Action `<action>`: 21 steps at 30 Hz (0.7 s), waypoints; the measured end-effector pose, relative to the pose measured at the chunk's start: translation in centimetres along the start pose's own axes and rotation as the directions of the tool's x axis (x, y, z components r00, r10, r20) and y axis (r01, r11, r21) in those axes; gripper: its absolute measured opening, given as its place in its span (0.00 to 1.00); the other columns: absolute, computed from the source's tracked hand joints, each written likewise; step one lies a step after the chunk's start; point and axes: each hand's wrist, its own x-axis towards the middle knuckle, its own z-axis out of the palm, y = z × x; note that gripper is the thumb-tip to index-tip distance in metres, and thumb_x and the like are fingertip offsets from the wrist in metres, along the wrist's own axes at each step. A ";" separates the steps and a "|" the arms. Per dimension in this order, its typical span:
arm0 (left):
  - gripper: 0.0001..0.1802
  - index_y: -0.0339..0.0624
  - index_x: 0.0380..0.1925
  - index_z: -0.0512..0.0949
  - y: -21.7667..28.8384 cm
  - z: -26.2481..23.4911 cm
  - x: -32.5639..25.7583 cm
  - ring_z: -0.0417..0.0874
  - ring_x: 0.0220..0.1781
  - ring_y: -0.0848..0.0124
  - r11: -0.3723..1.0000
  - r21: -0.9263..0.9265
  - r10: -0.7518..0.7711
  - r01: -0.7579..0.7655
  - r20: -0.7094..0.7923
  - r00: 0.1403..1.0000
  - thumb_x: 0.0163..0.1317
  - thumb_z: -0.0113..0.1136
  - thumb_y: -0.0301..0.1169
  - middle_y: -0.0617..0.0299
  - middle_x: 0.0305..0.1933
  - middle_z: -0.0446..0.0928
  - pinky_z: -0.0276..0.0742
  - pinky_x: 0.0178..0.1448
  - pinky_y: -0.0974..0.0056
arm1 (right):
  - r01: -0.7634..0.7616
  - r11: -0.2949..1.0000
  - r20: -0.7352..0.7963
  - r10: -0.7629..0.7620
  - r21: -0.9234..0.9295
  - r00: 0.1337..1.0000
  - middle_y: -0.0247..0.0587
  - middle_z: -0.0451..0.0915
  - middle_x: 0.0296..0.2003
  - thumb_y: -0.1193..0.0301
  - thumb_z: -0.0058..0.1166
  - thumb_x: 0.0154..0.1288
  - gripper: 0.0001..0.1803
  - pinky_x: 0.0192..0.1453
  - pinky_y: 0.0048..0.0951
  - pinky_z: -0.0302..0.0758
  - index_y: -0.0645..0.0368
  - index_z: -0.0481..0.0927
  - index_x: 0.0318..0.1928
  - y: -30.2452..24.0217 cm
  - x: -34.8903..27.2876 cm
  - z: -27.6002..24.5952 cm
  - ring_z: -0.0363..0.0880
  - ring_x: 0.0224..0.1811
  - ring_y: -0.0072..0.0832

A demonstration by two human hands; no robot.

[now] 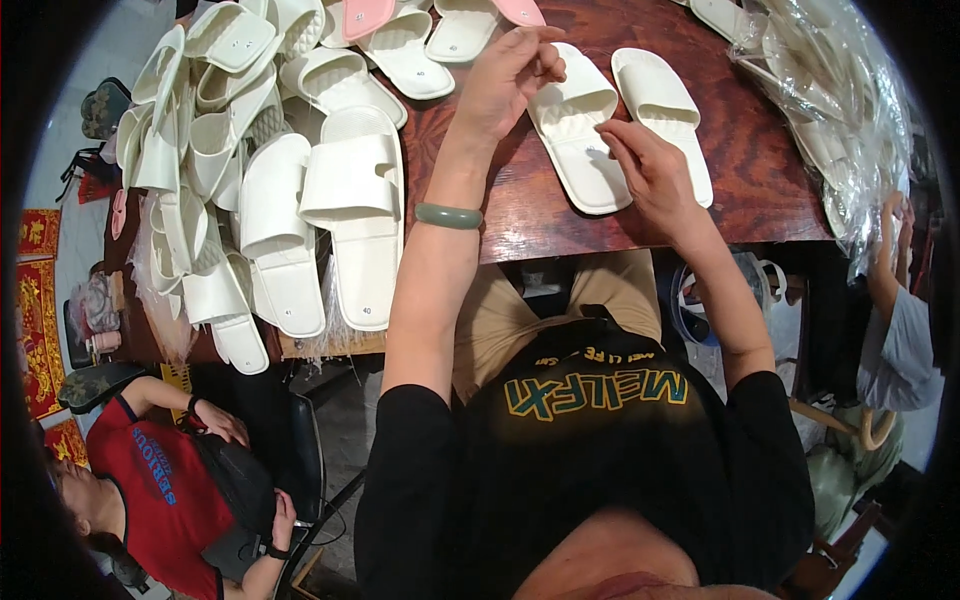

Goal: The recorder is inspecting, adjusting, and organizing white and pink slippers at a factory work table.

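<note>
A pair of white slide slippers lies on the reddish-brown wooden table [450, 150], toes pointing away from me. My left hand [508, 85], with a green bangle [448, 216] on its wrist, is raised beside the toe of the left slipper [585, 165]. Its fingers are curled in, and whatever they may hold is too small to make out. Over that slipper's heel is my right hand [655, 180], thumb and fingers drawn together; I cannot see what is between them. The right slipper [655, 85] lies partly behind this hand.
A heap of white slippers [275, 235] covers the table's left side, with a pink slipper [367, 17] at the back. Clear plastic bags of slippers [825, 100] lie at the right. A seated person in red [165, 480] is at lower left; another person's arm [885, 245] shows at right.
</note>
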 end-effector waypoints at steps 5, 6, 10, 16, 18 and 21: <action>0.18 0.35 0.39 0.79 -2.3 0.7 0.2 0.76 0.38 0.68 0.857 0.507 0.182 -0.092 -0.130 0.975 0.68 0.43 0.38 0.57 0.36 0.77 0.70 0.44 0.68 | -0.010 0.976 0.075 0.027 -0.219 0.997 0.44 0.79 0.29 0.74 0.54 0.58 0.06 0.28 0.32 0.73 0.61 0.78 0.37 -0.6 -2.2 -2.3 0.78 0.26 0.40; 0.18 0.35 0.39 0.79 -2.9 -0.3 0.6 0.76 0.38 0.68 0.856 0.508 0.182 -0.091 -0.131 0.974 0.68 0.43 0.38 0.57 0.36 0.77 0.70 0.44 0.68 | -0.058 0.968 0.107 0.086 -0.244 0.991 0.43 0.78 0.28 0.74 0.55 0.57 0.06 0.28 0.33 0.73 0.61 0.79 0.36 -0.8 -2.5 -2.6 0.78 0.25 0.39; 0.23 0.30 0.30 0.76 -3.5 -1.6 0.7 0.76 0.32 0.53 0.456 0.868 0.406 -0.196 -0.007 0.914 0.66 0.39 0.40 0.42 0.27 0.75 0.69 0.39 0.56 | -0.138 0.954 0.106 0.171 -0.267 0.980 0.44 0.78 0.26 0.73 0.56 0.56 0.07 0.28 0.34 0.73 0.61 0.79 0.35 -0.1 -3.9 -3.1 0.77 0.23 0.39; 0.25 0.30 0.41 0.76 -3.8 -2.2 0.1 0.78 0.41 0.66 0.448 0.893 0.185 0.047 -0.143 0.972 0.67 0.39 0.43 0.50 0.38 0.79 0.69 0.47 0.66 | -0.129 0.948 0.086 0.160 -0.292 0.983 0.46 0.78 0.24 0.72 0.55 0.55 0.07 0.28 0.35 0.73 0.62 0.80 0.33 0.2 -3.9 -3.9 0.77 0.24 0.42; 0.24 0.30 0.42 0.76 -3.7 -2.1 0.0 0.77 0.41 0.66 0.494 0.865 0.156 0.084 -0.184 0.970 0.67 0.40 0.43 0.51 0.38 0.79 0.69 0.47 0.65 | -0.136 0.937 0.112 0.181 -0.322 0.977 0.46 0.77 0.24 0.72 0.55 0.55 0.06 0.28 0.36 0.73 0.62 0.80 0.31 -0.1 -3.7 -4.4 0.77 0.24 0.43; 0.24 0.30 0.42 0.76 -3.6 -2.5 0.1 0.77 0.40 0.66 0.426 0.898 0.171 0.110 -0.200 0.965 0.67 0.41 0.42 0.51 0.36 0.78 0.69 0.47 0.65 | -0.147 0.936 0.145 0.202 -0.321 0.969 0.47 0.77 0.24 0.72 0.54 0.55 0.06 0.28 0.37 0.72 0.62 0.79 0.29 -0.7 -4.2 -5.6 0.77 0.24 0.43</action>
